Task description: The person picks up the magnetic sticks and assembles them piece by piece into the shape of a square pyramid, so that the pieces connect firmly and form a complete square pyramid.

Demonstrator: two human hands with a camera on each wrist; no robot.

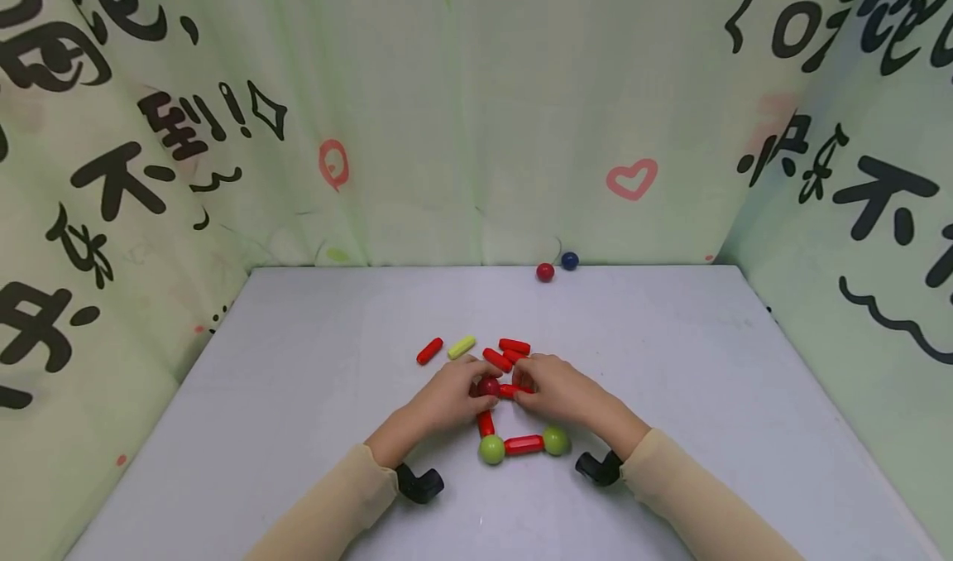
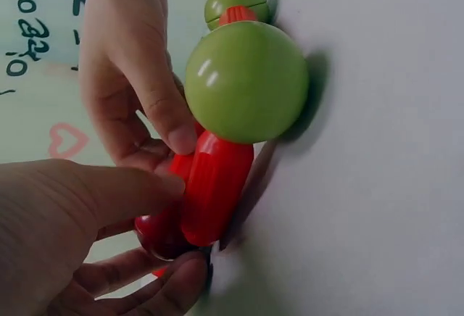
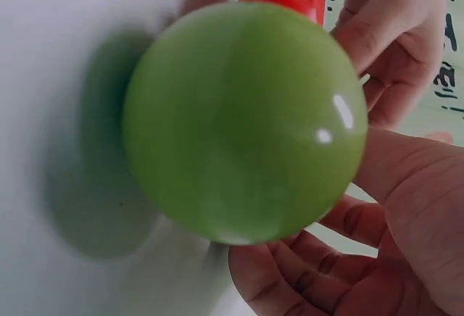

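1. We judge the step in hand to be fixing the crosswise rod (image 1: 508,390) to the gripped ball (image 1: 488,387); whether it is seated we cannot tell; the next move, we think, calls for a straight push along that rod, ball kept steady.
2. We see the left hand (image 1: 450,391) curled, thumb and fingers round the gripped ball; the right hand (image 1: 558,389), nearly closed, pinches the rod just right of it.
3. We count seven red rods: the crosswise one; a side rod (image 1: 486,423) and a near rod (image 1: 524,445) on the gripped ball's near side; four loose rods (image 1: 429,351) beyond it.
4. We count one yellow rod (image 1: 462,347), beyond the gripped ball, leftward.
5. We count five balls: the gripped red one; a far red ball (image 1: 545,273) and a blue ball (image 1: 569,261), both well beyond it; two green balls (image 1: 492,449) on its near side.
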